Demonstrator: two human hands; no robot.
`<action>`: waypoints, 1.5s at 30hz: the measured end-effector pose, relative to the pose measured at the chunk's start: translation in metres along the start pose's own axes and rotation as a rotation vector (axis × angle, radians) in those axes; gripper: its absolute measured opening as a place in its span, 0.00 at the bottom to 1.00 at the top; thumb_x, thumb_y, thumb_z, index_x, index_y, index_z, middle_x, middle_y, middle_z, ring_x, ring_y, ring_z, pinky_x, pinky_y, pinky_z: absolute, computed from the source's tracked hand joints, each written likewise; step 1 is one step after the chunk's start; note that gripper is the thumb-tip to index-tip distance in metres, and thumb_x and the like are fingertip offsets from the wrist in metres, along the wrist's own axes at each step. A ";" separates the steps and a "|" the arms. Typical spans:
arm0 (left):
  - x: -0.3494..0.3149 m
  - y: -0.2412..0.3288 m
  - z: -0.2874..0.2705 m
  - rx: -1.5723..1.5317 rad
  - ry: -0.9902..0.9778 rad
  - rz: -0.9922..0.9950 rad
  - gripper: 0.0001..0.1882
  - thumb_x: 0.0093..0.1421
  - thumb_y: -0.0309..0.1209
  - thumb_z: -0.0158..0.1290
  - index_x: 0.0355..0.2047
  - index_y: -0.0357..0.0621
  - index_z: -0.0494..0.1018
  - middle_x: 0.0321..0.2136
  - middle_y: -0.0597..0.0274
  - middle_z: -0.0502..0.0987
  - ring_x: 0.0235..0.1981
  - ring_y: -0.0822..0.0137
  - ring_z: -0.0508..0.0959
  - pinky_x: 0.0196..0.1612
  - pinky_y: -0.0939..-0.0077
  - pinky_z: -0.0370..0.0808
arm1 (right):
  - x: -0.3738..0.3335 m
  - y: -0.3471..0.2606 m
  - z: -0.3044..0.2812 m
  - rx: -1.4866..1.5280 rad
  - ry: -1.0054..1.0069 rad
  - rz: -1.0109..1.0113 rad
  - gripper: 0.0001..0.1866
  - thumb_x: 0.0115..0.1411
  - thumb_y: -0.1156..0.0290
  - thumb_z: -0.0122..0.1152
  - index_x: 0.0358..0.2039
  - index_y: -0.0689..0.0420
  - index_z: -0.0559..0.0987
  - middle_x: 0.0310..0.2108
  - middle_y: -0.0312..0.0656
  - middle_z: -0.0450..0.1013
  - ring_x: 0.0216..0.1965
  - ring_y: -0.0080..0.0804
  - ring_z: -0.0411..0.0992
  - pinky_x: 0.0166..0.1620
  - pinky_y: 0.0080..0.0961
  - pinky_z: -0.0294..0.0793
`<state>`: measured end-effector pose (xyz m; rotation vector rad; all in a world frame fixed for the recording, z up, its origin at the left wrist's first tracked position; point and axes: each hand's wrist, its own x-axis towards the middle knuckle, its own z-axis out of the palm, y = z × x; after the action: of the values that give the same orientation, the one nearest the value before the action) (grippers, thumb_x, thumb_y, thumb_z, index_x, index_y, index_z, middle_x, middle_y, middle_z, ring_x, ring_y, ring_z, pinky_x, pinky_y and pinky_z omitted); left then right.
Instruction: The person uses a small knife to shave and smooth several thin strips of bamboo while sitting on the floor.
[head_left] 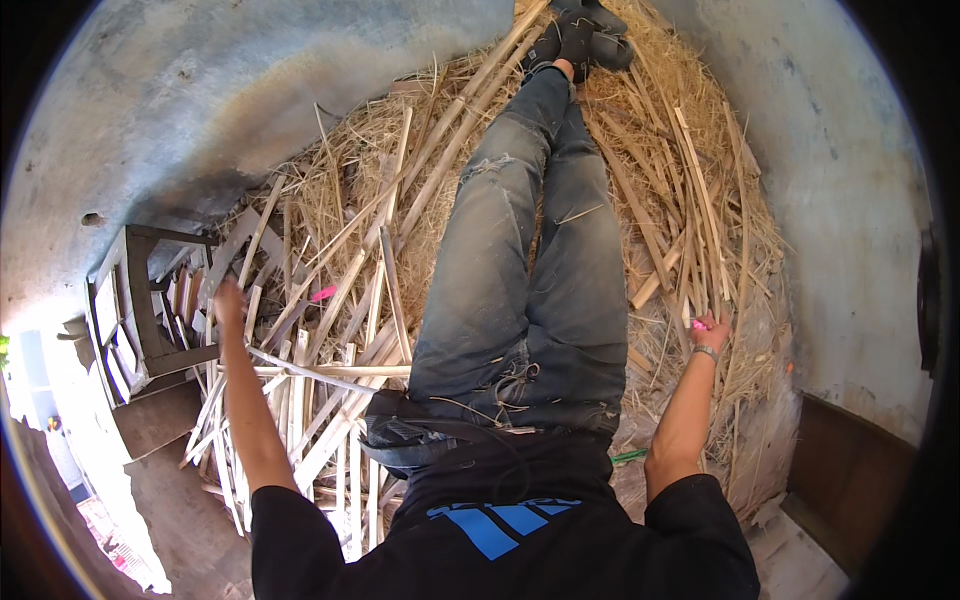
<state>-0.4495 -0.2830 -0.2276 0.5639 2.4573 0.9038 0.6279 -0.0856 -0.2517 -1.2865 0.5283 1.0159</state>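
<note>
My left hand (pixel 229 302) is out to the left, small and smeared, against the lower end of a flat greyish board (pixel 228 258). Whether its fingers grip that board cannot be made out. On the other side, my right hand (pixel 710 332) is closed round a small bright pink object (pixel 698 325), of which only a bit shows. That hand is low over straw (pixel 752 300) and thin wooden strips (pixel 700 200). Another pink piece (pixel 323 294) lies among the wooden slats (pixel 345 300) between my left arm and my legs.
My legs (pixel 525 240) stretch away over the straw, black shoes (pixel 578 40) near a curved grey wall (pixel 330 50). A dark wooden frame (pixel 150 300) stands at the left beside a bright opening. Rising on the right is another wall (pixel 830 200), with a brown panel (pixel 835 460) below.
</note>
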 end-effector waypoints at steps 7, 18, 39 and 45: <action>-0.163 -0.132 0.183 0.978 -0.023 -0.124 0.40 0.61 0.50 0.57 0.67 0.36 0.66 0.62 0.38 0.72 0.65 0.41 0.70 0.67 0.45 0.67 | -0.007 0.063 -0.006 -0.019 -0.052 0.066 0.23 0.74 0.56 0.50 0.59 0.60 0.76 0.14 0.25 0.52 0.13 0.19 0.50 0.18 0.18 0.52; -0.179 -0.066 0.129 0.834 -0.247 0.001 0.24 0.61 0.38 0.66 0.54 0.41 0.75 0.51 0.39 0.80 0.54 0.40 0.79 0.52 0.46 0.78 | -0.068 0.160 0.145 -0.399 -0.482 -0.006 0.12 0.68 0.61 0.58 0.44 0.56 0.76 0.16 0.26 0.49 0.15 0.19 0.51 0.19 0.21 0.51; -0.256 -0.047 0.238 0.601 -0.256 0.347 0.20 0.64 0.39 0.60 0.52 0.41 0.81 0.54 0.38 0.75 0.58 0.38 0.73 0.60 0.46 0.72 | -0.059 0.174 0.118 -0.292 -0.453 0.133 0.07 0.68 0.65 0.58 0.39 0.53 0.75 0.17 0.26 0.52 0.15 0.20 0.53 0.21 0.22 0.54; -0.242 -0.041 0.263 0.586 -0.309 0.131 0.24 0.64 0.41 0.61 0.56 0.41 0.78 0.50 0.36 0.80 0.53 0.39 0.80 0.55 0.47 0.76 | -0.064 0.178 0.118 -0.270 -0.436 0.161 0.06 0.68 0.65 0.58 0.38 0.54 0.75 0.16 0.26 0.52 0.15 0.20 0.53 0.20 0.22 0.54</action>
<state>-0.1190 -0.3072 -0.3668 0.9865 2.3938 0.0991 0.4214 -0.0017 -0.2649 -1.2180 0.1625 1.4952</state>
